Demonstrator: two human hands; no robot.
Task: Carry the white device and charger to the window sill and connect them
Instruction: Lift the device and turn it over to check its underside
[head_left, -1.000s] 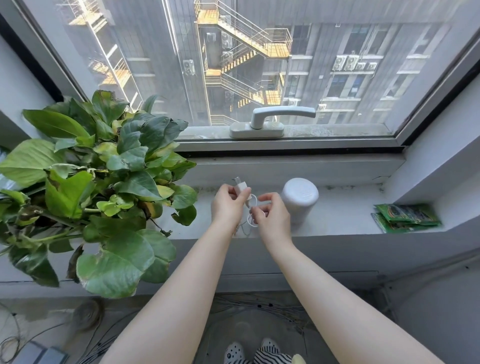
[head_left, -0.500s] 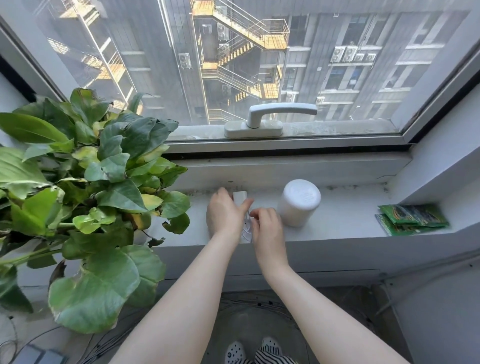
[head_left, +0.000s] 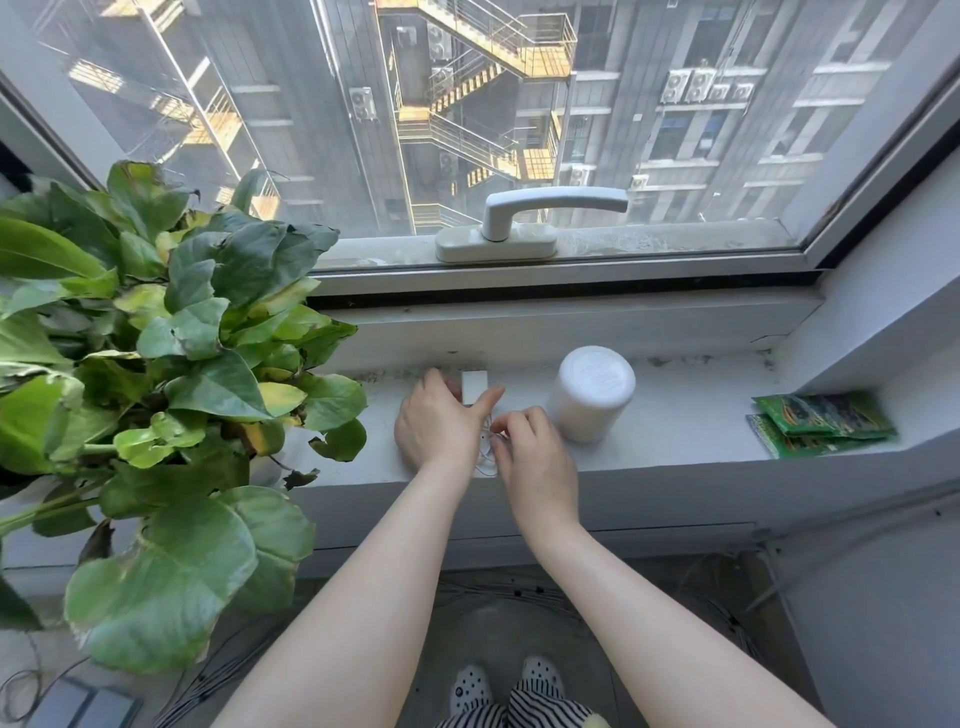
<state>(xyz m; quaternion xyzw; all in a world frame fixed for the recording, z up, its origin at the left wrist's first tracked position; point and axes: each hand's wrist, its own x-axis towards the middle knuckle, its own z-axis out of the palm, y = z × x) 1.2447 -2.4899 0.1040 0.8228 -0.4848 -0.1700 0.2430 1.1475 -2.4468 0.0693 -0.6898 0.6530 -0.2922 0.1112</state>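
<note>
The white cylindrical device (head_left: 592, 393) stands upright on the window sill (head_left: 685, 421), right of my hands. The white charger block (head_left: 474, 386) rests low on the sill, with my left hand (head_left: 436, 423) closed around its left side, thumb along its lower edge. A thin white cable (head_left: 485, 449) coils between my two hands. My right hand (head_left: 530, 447) pinches the cable with its fingertips, a little left of the device and apart from it. The cable's plug end is hidden by my fingers.
A large leafy potted plant (head_left: 156, 374) fills the left of the sill. Green packets (head_left: 821, 423) lie at the sill's right end. A white window handle (head_left: 519, 221) sits on the frame behind. Loose wires lie on the floor below.
Both hands have lowered the charger and cable from above the sill down onto it. The device has not moved.
</note>
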